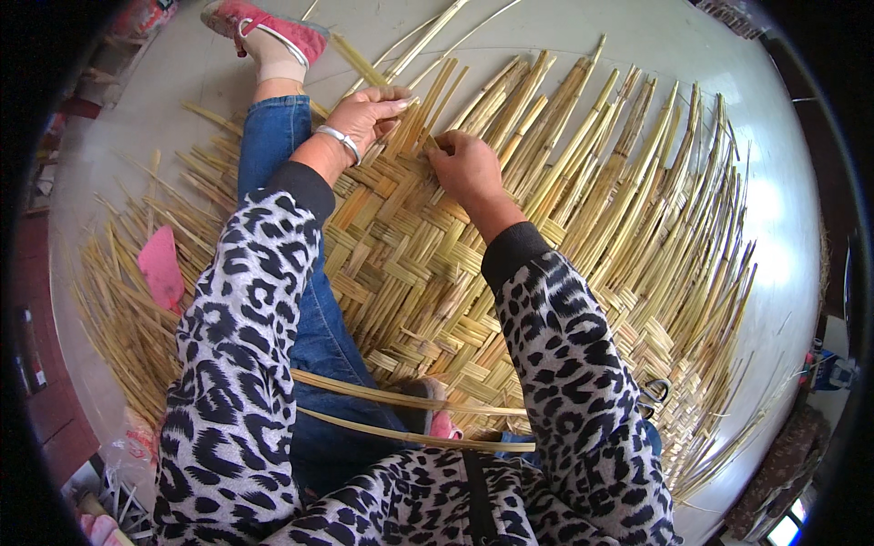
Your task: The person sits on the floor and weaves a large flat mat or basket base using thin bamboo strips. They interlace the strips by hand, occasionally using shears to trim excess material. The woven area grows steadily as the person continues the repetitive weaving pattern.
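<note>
Under my hands spreads a mat (401, 264) of flat, yellow-brown split-reed strips in a diagonal weave, its loose strip ends fanning out on the far, left and right sides. At its far edge my left hand (369, 116) pinches a reed strip (357, 60), which sticks out beyond the fingers. A silver bangle circles that wrist. Slightly nearer and to the right, my right hand (469, 166) is closed, its thumb and fingertips at the base of several upright strips (435, 102). What sits between those fingertips is too small to make out.
My left leg in blue jeans (319, 300) stretches across the mat to a pink shoe (269, 27). Two long strips (410, 396) cross my lap. Black-handled scissors (654, 393) lie by my right sleeve. A pink flat piece (162, 267) rests among the left strips on the grey floor (728, 55).
</note>
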